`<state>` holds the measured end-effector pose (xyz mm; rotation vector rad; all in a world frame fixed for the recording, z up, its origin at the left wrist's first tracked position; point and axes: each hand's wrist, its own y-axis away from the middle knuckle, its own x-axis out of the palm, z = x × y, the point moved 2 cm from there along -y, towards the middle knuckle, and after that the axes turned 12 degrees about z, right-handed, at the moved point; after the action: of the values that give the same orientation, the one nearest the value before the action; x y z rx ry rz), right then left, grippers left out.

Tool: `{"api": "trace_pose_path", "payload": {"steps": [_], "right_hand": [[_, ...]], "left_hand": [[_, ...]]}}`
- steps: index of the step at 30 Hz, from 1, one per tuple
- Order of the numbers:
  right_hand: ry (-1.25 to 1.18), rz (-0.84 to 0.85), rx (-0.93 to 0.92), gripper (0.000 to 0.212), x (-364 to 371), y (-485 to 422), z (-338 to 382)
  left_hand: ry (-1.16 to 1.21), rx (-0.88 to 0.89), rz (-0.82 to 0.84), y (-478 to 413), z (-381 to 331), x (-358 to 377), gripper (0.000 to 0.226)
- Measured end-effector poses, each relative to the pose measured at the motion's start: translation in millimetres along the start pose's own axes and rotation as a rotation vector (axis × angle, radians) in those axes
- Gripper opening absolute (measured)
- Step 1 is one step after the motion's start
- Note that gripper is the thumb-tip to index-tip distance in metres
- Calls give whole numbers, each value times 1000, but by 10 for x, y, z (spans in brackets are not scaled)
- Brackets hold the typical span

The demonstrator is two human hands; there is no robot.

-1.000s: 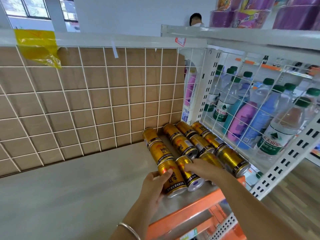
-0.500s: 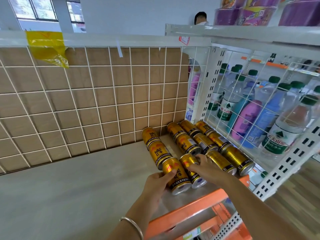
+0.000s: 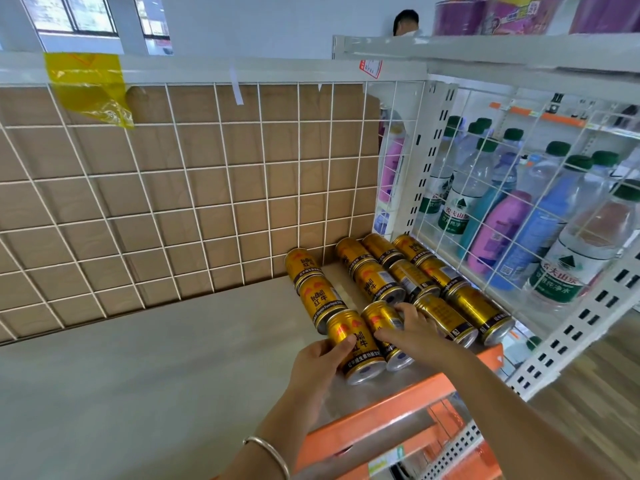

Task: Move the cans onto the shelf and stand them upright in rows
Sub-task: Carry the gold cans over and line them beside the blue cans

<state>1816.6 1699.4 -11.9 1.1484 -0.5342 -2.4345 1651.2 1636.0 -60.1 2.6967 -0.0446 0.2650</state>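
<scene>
**A:** Where are the Red Bull cans (image 3: 408, 275)?

**B:** On the grey shelf (image 3: 138, 375), up against the wire divider (image 3: 485, 188). There are twelve gold cans lying on their sides in four lines of three, ends towards the orange front edge (image 3: 398, 403).

**A:** And the hands?

**B:** Counting out from the divider, the left hand (image 3: 320, 362) grips the fourth-line front can (image 3: 353, 344), thumb across its label. The right hand (image 3: 415, 332) has its fingers curled over the third-line front can (image 3: 381, 318), right beside it.

**A:** Beyond the divider?

**B:** Green-capped water bottles (image 3: 460, 202).
</scene>
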Motion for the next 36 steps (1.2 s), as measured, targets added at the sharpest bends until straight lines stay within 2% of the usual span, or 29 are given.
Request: {"api": "trace_pose_path", "payload": {"steps": [6,9,13,18,21,24,29,36], "right_hand": [[102,25,66,78,-17,52,63],[134,50,115,68,-56,58,123],[34,54,50,43,-118,60,161],[-14,62,20,41,-143,109,147],[-80,76,-17,39,-172,137,181],[-168,63,-51,41,-219,191,228],[-323,99,-125,32,-255,303,257],[-532,209,-210,20,-144,291,328]], "left_hand": [[57,-86,7,-23,-65,44,54],[-6,-116,-10,-33,-152,109,63],[55,-145,-27,2,-195,89,49],[244,-132,73,106,-202,31,49],[339,-127,110,152,-203,31,60],[401,-104,137,200,-216,39,60],[423,-55,197,261,-213,25,62],[453,-21,98,354,-131,-84,59]]}}
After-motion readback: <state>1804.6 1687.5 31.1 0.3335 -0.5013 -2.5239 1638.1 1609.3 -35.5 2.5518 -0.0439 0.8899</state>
